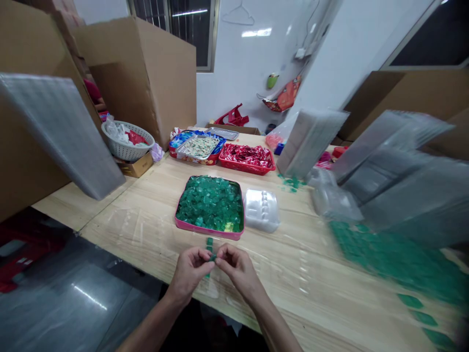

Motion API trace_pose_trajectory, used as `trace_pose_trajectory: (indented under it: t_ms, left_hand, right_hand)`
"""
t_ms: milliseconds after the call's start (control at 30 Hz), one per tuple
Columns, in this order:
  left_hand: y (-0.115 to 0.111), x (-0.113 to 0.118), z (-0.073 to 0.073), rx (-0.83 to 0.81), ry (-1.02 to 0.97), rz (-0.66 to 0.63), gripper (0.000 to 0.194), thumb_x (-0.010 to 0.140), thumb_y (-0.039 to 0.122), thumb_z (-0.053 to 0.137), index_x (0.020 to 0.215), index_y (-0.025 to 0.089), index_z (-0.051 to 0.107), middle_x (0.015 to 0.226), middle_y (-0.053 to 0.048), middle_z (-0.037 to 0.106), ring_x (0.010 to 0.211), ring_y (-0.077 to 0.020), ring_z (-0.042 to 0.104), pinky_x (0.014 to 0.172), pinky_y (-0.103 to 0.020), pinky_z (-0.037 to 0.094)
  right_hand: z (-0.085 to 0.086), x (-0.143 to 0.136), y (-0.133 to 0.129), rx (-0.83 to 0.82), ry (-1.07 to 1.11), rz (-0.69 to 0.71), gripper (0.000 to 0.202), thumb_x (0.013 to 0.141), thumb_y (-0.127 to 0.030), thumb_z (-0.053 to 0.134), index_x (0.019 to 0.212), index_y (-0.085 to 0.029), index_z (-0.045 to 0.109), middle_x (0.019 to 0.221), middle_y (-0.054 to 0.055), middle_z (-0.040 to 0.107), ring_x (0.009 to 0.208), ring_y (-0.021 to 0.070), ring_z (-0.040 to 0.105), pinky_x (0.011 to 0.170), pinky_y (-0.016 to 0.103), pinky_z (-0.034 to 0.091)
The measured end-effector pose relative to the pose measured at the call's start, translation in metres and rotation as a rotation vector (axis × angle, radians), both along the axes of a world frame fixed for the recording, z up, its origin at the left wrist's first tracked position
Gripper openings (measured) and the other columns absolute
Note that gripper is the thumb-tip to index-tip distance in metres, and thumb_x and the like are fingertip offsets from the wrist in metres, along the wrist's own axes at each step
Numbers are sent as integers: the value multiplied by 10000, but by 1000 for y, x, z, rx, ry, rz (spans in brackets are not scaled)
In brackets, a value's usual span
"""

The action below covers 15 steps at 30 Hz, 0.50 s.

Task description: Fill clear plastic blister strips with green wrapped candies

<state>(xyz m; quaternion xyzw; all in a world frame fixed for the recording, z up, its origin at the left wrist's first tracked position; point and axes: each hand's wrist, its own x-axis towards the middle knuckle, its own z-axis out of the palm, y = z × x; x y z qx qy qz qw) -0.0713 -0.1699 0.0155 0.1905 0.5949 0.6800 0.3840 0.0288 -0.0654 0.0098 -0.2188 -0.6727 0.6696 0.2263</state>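
My left hand (pixel 188 275) and my right hand (pixel 240 271) meet near the table's front edge, thumbs and fingertips pinched on one small green piece (pixel 212 257). Just beneath them, a few similar green squares (pixel 209 242) form a short column on a clear plastic sheet or tray (pixel 210 289), whose outline is hard to make out. Beyond the hands stands a pink-rimmed tin (pixel 207 231) heaped with glossy green pieces (pixel 210 200); a small yellowish patch shows in its near right corner. Right of the tin lie clear moulded plastic trays (pixel 261 212).
Red packets fill a red basket (pixel 247 170) behind the tin, beside a metal tray of pale pieces (pixel 200 146). Tall stacks of clear plastic (pixel 311 142) rise at right, near many blurred green squares (pixel 399 259). Another stack (pixel 66 132) leans at left, before large cardboard boxes (pixel 168 73).
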Motion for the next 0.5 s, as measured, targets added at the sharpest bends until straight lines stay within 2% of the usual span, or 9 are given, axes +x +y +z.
trace_pose_trajectory:
  t_ms: [100, 233, 333, 500]
  left_hand:
    - [-1, -1, 0, 29, -16, -27, 181, 506, 134, 723, 569, 141, 554, 668, 4, 597, 661, -119, 535, 627, -230, 405]
    - [-3, -5, 4, 69, -185, -120, 206, 519, 142, 726, 627, 143, 551, 619, 28, 552, 595, -89, 496, 589, -215, 375]
    - [-5, -8, 7, 46, -308, -179, 219, 554, 195, 725, 704, 139, 576, 631, 22, 552, 570, -83, 492, 570, -219, 365]
    - [-7, -12, 7, -3, -370, -259, 260, 505, 172, 740, 717, 134, 593, 599, 17, 561, 545, -85, 499, 553, -225, 351]
  right_hand:
    - [-1, 2, -3, -40, -13, 18, 129, 690, -249, 635, 662, -165, 542, 592, -35, 506, 546, 101, 461, 524, 218, 363]
    - [-1, 2, -7, -111, -13, 57, 166, 714, -292, 638, 685, -171, 528, 606, -29, 525, 540, 104, 493, 531, 224, 405]
    - [-3, 2, -8, -106, -5, 77, 200, 720, -324, 651, 686, -172, 525, 614, -29, 523, 535, 102, 496, 521, 223, 417]
    - [-5, 4, -8, -131, -36, 117, 234, 702, -352, 687, 684, -172, 538, 587, -33, 526, 521, 102, 495, 516, 224, 424]
